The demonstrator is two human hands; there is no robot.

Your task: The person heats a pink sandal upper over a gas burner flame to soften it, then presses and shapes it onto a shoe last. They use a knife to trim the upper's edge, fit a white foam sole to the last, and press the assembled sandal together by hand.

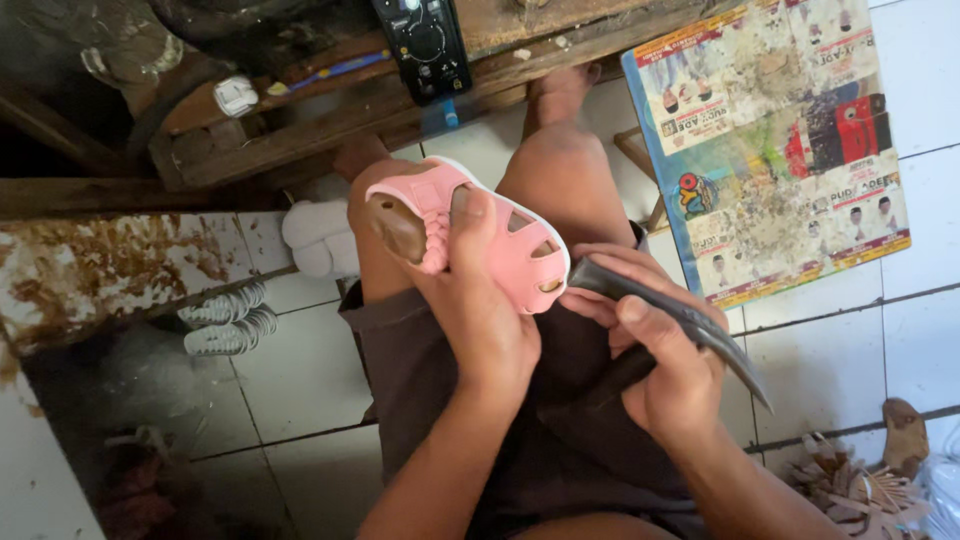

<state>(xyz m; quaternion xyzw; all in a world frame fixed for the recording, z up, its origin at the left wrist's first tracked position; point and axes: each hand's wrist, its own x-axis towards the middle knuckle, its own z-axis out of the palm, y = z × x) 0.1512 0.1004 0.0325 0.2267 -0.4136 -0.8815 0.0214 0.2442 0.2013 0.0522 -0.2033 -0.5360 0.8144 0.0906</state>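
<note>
A pink sandal (480, 235) w/ a brown insole is held above the knee by the left hand (480, 300) — fingers clamped round it, thumb pressed on the braided strap. A dark curved tool (680, 320) is gripped by the right hand (660, 360), fingers closed round it, its upper end touching the sandal's heel edge. White sandals (315, 238) lie on the tiled floor (300, 370) — nr a stained printed sheet (770, 140).
</note>
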